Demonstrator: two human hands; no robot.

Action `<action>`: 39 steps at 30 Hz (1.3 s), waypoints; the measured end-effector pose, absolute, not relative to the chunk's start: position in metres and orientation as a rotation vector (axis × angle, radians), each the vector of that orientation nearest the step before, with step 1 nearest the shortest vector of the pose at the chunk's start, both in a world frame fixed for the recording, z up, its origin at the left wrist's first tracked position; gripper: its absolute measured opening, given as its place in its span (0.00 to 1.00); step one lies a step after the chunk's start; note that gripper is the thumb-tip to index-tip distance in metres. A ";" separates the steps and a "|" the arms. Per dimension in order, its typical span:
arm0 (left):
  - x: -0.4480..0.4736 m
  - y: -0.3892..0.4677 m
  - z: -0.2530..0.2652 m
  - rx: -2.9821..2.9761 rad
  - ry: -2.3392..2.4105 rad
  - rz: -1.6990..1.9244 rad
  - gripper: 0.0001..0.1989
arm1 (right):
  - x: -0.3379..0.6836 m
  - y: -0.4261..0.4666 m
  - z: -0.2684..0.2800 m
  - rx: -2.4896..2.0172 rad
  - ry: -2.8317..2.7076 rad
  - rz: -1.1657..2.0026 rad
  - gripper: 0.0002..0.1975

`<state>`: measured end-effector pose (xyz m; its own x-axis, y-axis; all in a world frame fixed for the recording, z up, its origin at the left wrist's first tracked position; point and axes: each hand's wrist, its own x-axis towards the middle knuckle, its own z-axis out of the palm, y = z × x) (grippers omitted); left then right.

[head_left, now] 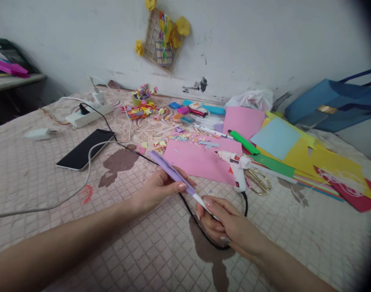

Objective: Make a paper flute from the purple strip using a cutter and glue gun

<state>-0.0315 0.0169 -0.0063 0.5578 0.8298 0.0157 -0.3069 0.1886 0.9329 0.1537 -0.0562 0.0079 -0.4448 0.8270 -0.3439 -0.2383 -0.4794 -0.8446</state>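
A strip of purple paper (170,170) is wrapped lengthwise about a slim white stick (200,200), held slantwise above the table. My left hand (161,188) is closed around the purple part, thumb on top. Lower down, my right hand (223,221) grips the bare white end, and its fingers hide the stick's tip. Just beyond the hands lies a pink paper sheet (200,162) with small paper scraps. A white glue gun (239,174) rests at its right edge, its black cord looping below my hands.
Gold-handled scissors (258,182) lie beside the glue gun, near a green cutter (244,142) and coloured paper sheets (277,138). On the left are a black phone (86,149), a power strip (89,115) and a white cable. A blue bag (334,103) stands back right.
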 end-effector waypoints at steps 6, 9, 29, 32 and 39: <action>-0.028 0.015 -0.011 1.041 0.523 0.870 0.10 | 0.153 -0.055 0.009 -1.037 -0.989 1.927 0.15; -0.026 0.013 -0.011 1.019 0.500 0.845 0.12 | 0.152 -0.053 0.008 -1.078 -1.055 1.850 0.15; -0.022 0.007 -0.006 0.902 0.620 0.821 0.15 | 0.152 -0.059 0.002 -1.399 -1.931 0.625 0.21; -0.022 0.006 -0.010 0.946 0.665 0.815 0.16 | 0.153 -0.058 -0.001 -1.228 -2.072 0.512 0.25; -0.018 0.005 -0.015 0.884 0.717 0.852 0.14 | 0.153 -0.053 -0.005 -1.126 -2.094 0.361 0.20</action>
<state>-0.0180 0.0047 -0.0147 0.4775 0.8598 -0.1811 -0.3259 0.3647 0.8723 0.1530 -0.0532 -0.0046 -0.3591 0.8108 0.4623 0.6090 0.5789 -0.5422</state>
